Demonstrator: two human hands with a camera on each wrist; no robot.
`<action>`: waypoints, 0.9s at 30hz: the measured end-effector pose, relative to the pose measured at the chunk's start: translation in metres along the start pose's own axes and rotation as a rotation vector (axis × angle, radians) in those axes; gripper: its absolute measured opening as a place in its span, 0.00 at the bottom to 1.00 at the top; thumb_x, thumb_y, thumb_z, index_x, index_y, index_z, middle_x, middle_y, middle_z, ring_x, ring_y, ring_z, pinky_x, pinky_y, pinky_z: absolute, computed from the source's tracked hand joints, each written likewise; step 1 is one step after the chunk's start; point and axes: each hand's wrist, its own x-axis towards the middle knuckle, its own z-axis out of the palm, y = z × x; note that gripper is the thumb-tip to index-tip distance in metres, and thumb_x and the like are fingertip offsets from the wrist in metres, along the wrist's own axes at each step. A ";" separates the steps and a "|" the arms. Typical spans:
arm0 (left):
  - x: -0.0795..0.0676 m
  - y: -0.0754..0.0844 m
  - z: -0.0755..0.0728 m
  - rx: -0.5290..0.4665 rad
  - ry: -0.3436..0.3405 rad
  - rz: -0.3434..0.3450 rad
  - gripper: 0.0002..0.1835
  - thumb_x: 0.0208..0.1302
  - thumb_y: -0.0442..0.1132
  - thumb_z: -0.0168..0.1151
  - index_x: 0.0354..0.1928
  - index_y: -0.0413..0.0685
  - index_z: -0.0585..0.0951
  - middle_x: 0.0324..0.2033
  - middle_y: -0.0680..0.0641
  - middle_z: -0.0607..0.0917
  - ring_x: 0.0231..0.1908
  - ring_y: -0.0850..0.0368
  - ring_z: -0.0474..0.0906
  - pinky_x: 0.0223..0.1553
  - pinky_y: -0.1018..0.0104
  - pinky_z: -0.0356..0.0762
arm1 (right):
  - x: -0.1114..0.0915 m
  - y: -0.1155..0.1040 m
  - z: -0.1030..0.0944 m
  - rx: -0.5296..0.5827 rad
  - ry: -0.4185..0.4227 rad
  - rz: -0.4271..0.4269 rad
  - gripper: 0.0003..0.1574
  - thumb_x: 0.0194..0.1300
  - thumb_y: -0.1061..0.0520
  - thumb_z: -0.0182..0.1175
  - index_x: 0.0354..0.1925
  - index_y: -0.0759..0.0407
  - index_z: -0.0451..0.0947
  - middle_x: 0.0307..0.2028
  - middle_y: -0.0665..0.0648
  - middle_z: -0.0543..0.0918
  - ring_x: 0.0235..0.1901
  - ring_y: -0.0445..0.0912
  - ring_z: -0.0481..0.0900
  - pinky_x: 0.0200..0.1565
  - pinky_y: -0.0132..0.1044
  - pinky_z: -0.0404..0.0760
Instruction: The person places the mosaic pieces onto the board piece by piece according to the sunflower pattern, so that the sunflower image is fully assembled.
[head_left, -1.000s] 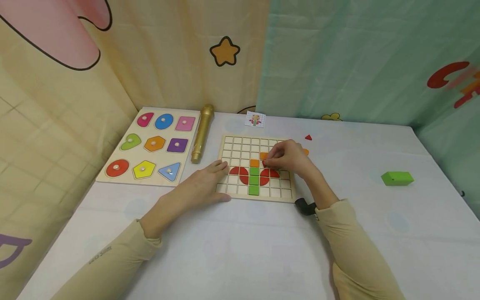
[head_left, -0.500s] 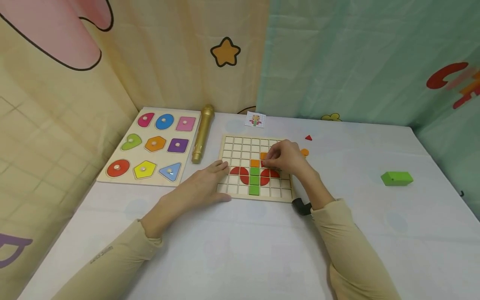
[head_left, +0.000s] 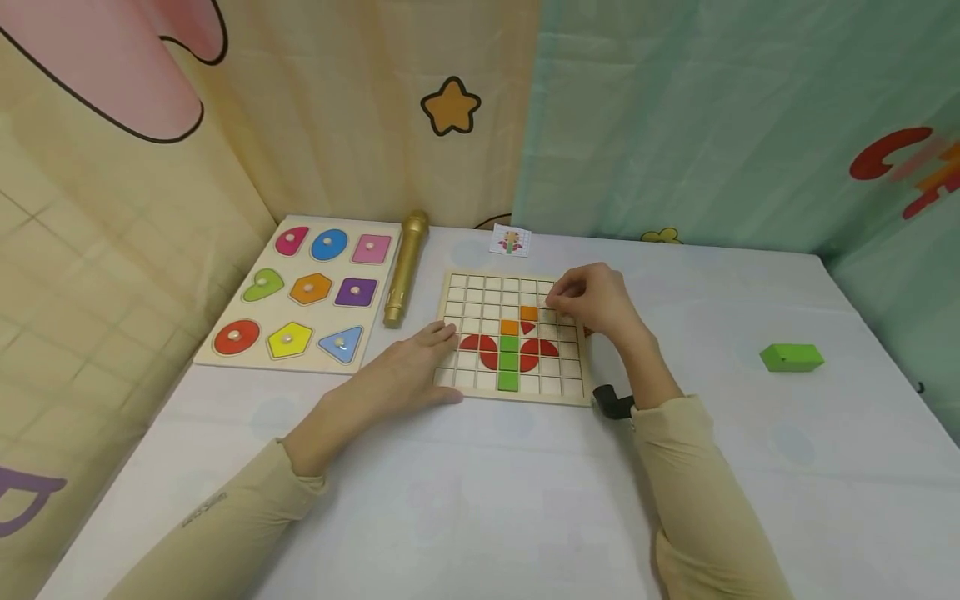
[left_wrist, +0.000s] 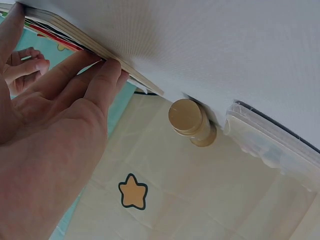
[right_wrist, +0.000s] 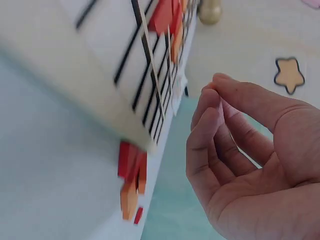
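Observation:
My left hand [head_left: 408, 367] rests along the left edge of a wooden grid board [head_left: 467, 293], fingers at its side and thumb by the near corner. Over the board's far right part is my right hand [head_left: 596, 302], fingers bent and thumb tip close to the index tip, nothing visible between them. On the grid, green squares [head_left: 508, 360] stand in a column with an orange square [head_left: 509, 327] above. Rounded red pieces [head_left: 529, 358] lie on either side. A small red piece [head_left: 528, 328] lies below another orange square. Beside the board, red and orange pieces [right_wrist: 129, 162] show in the right wrist view.
A small pattern card [head_left: 511, 240] lies behind the board. To the left are a gold microphone-like cylinder [head_left: 405, 267] and a knobbed shape puzzle [head_left: 300, 292]. A black pipe-shaped object [head_left: 613, 403] is near my right wrist, and a green block [head_left: 792, 357] sits far right.
My right hand has let go of the small red piece, leaving it on the grid, and has moved up and right. My left hand has stayed at the board's edge.

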 end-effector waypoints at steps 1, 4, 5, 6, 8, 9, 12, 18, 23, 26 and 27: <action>0.000 0.000 0.000 0.001 -0.001 0.000 0.49 0.65 0.56 0.74 0.79 0.40 0.65 0.81 0.41 0.62 0.83 0.42 0.52 0.78 0.45 0.63 | 0.000 0.003 -0.003 0.004 0.022 0.011 0.09 0.71 0.54 0.70 0.41 0.60 0.89 0.36 0.60 0.88 0.36 0.53 0.82 0.34 0.38 0.83; -0.001 -0.001 0.000 0.001 -0.001 -0.001 0.49 0.65 0.57 0.74 0.79 0.40 0.65 0.81 0.41 0.63 0.83 0.42 0.52 0.78 0.45 0.62 | 0.000 0.011 -0.013 0.015 0.081 0.051 0.10 0.71 0.55 0.68 0.44 0.61 0.88 0.39 0.62 0.89 0.40 0.53 0.82 0.35 0.35 0.81; -0.001 -0.002 0.000 0.002 0.000 -0.001 0.49 0.65 0.57 0.74 0.79 0.40 0.65 0.81 0.41 0.63 0.83 0.42 0.52 0.78 0.45 0.63 | -0.001 0.014 -0.015 0.016 0.099 0.064 0.11 0.71 0.55 0.68 0.46 0.62 0.88 0.41 0.62 0.89 0.41 0.53 0.82 0.35 0.35 0.81; -0.001 -0.002 0.000 0.002 0.000 -0.001 0.49 0.65 0.57 0.74 0.79 0.39 0.65 0.81 0.41 0.63 0.83 0.42 0.52 0.78 0.45 0.63 | -0.001 0.017 -0.018 0.010 0.118 0.076 0.12 0.71 0.56 0.68 0.47 0.62 0.88 0.42 0.63 0.89 0.42 0.54 0.82 0.37 0.35 0.81; -0.002 -0.003 0.000 0.002 0.002 -0.002 0.49 0.65 0.57 0.74 0.79 0.39 0.65 0.81 0.41 0.63 0.83 0.42 0.51 0.78 0.46 0.63 | -0.002 0.022 -0.021 0.000 0.147 0.096 0.13 0.71 0.57 0.67 0.49 0.64 0.87 0.44 0.65 0.88 0.45 0.55 0.82 0.39 0.36 0.81; -0.002 -0.003 0.000 0.002 0.002 -0.003 0.49 0.65 0.57 0.74 0.79 0.40 0.65 0.81 0.41 0.63 0.83 0.42 0.51 0.78 0.47 0.64 | -0.002 0.024 -0.022 -0.006 0.152 0.109 0.13 0.71 0.58 0.67 0.50 0.65 0.87 0.45 0.66 0.88 0.46 0.56 0.82 0.41 0.38 0.81; -0.003 -0.003 0.000 0.000 0.005 -0.002 0.49 0.65 0.56 0.74 0.79 0.40 0.65 0.81 0.41 0.63 0.83 0.42 0.51 0.77 0.47 0.64 | -0.002 0.030 -0.025 -0.035 0.145 0.134 0.15 0.71 0.58 0.67 0.51 0.67 0.86 0.48 0.68 0.87 0.49 0.58 0.81 0.46 0.43 0.81; -0.003 -0.004 0.001 -0.009 0.009 0.001 0.49 0.65 0.56 0.74 0.79 0.40 0.65 0.81 0.41 0.63 0.83 0.42 0.52 0.77 0.46 0.65 | -0.003 0.042 -0.028 -0.058 0.096 0.208 0.15 0.73 0.59 0.65 0.54 0.66 0.85 0.52 0.68 0.84 0.52 0.59 0.77 0.53 0.49 0.82; -0.002 -0.003 0.001 -0.005 0.012 0.012 0.48 0.66 0.56 0.74 0.79 0.40 0.65 0.81 0.40 0.63 0.83 0.42 0.52 0.77 0.46 0.64 | -0.006 0.049 -0.032 -0.086 0.051 0.218 0.15 0.73 0.63 0.63 0.55 0.67 0.85 0.53 0.69 0.84 0.54 0.60 0.75 0.56 0.51 0.81; -0.001 -0.003 0.001 -0.005 0.014 0.019 0.48 0.66 0.56 0.74 0.79 0.39 0.65 0.81 0.40 0.63 0.83 0.41 0.52 0.78 0.46 0.63 | -0.005 0.052 -0.032 -0.098 0.050 0.222 0.15 0.73 0.62 0.64 0.54 0.67 0.85 0.51 0.69 0.83 0.52 0.59 0.75 0.57 0.51 0.81; -0.001 -0.003 0.001 -0.004 0.015 0.021 0.48 0.66 0.56 0.74 0.79 0.39 0.65 0.80 0.40 0.63 0.83 0.41 0.52 0.78 0.46 0.63 | -0.005 0.052 -0.033 -0.098 0.051 0.227 0.15 0.73 0.61 0.65 0.54 0.67 0.85 0.51 0.69 0.83 0.52 0.59 0.75 0.56 0.50 0.81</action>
